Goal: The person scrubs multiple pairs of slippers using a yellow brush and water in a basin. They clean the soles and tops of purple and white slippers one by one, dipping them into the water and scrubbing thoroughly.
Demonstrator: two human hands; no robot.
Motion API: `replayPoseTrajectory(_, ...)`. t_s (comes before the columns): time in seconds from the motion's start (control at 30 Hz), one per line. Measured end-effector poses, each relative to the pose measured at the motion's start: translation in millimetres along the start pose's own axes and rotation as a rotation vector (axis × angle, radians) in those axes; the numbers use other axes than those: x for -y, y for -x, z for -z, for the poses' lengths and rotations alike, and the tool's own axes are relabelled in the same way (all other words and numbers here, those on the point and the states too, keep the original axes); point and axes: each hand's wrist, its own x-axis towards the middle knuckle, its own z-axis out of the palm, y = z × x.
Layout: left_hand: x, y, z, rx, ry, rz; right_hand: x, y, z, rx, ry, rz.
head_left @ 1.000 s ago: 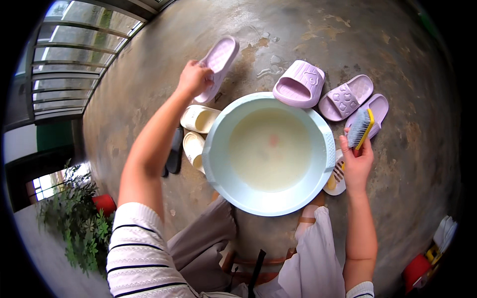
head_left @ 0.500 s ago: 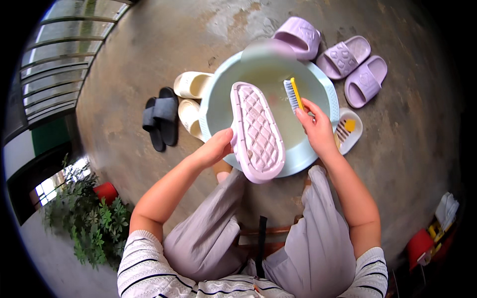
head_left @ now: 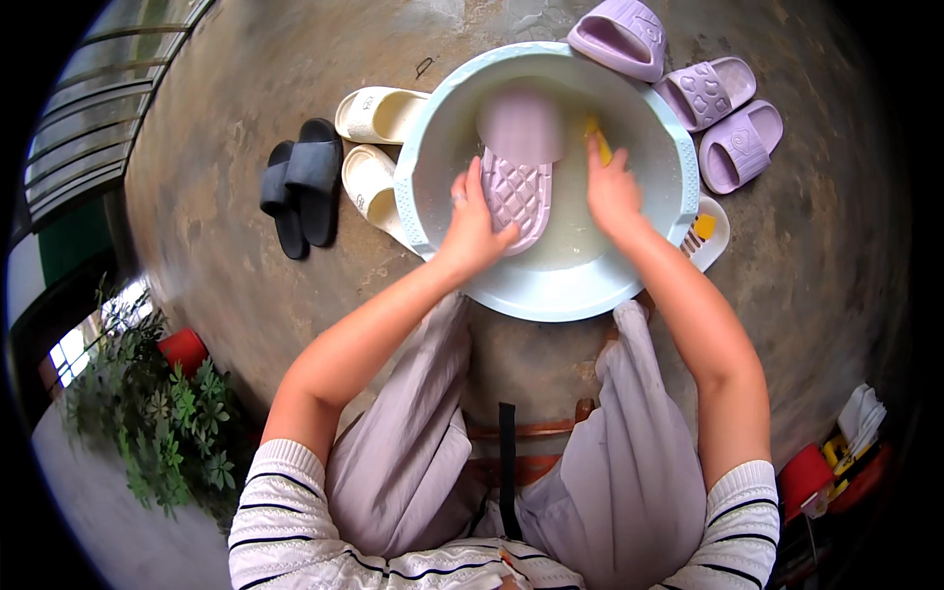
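Inside the light-blue basin [head_left: 560, 301], which holds cloudy water, a lilac slipper [head_left: 518, 195] lies sole up, its diamond tread showing. A blurred patch covers its far end. My left hand [head_left: 474, 226] grips the slipper by its left edge near the heel, thumb by the near end. My right hand [head_left: 616, 195] is closed around a yellow scrub brush [head_left: 602, 146], held low over the water to the right of the slipper. The bristles cannot be made out, and the right hand is slightly smeared by motion.
Cream slippers [head_left: 379, 116] touch the basin's left side, with dark slippers [head_left: 317, 187] farther left. Several lilac slippers [head_left: 739, 147] stand at the far right. A white dish [head_left: 716, 231] with a yellow piece sits by the right rim. A leafy plant [head_left: 187, 423] grows at left.
Both hands have moved forward and down into the basin. The slipper went from above the near rim to inside it, and the brush dropped toward the water.
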Motion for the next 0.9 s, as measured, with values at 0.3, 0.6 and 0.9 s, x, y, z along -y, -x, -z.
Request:
replayPoseTrajectory(0.3,-7.5,-0.3,18.7,0.248,0.36,0.202,-22.8,-11.5,-14.1,-0.072,-0.174,0.021)
replayPoseTrajectory(0.6,-46.3,27.0,74.4,0.088,0.786,0.291,41.4,94.5,55.4,-0.124,-0.68,0.419)
replayPoseTrajectory(0.9,-50.4,33.6,73.8,-0.076,0.371,-0.011,47.7,74.7,44.4,-0.16,-0.794,0.44)
